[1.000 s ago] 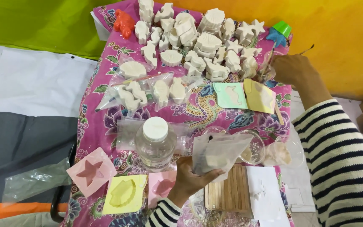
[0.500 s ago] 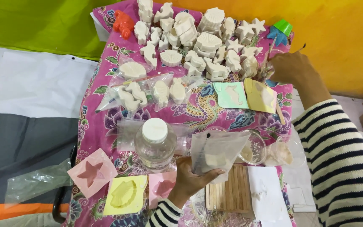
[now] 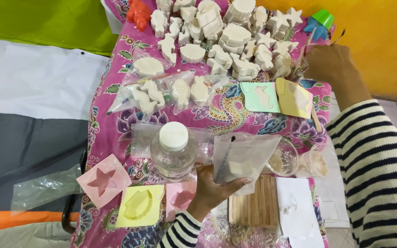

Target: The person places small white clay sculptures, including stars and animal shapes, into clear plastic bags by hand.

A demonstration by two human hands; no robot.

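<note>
Holding a crinkly clear plastic bag (image 3: 243,158) with a pale cast inside; left hand (image 3: 212,190) clamped on it.
Right hand (image 3: 334,64) grips thin brushes (image 3: 306,46) at the tabletop's far right corner; nothing has shifted since earlier.

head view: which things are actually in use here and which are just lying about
In hand:
left hand holding clear bag
right hand at paintbrushes

Lying about:
water bottle
pink star mould
yellow shell mould
bagged white figures
wooden sticks

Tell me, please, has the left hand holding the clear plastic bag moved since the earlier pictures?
No. The left hand holds the clear plastic bag in the same spot, just right of the white-capped clear plastic bottle, as before.
</note>
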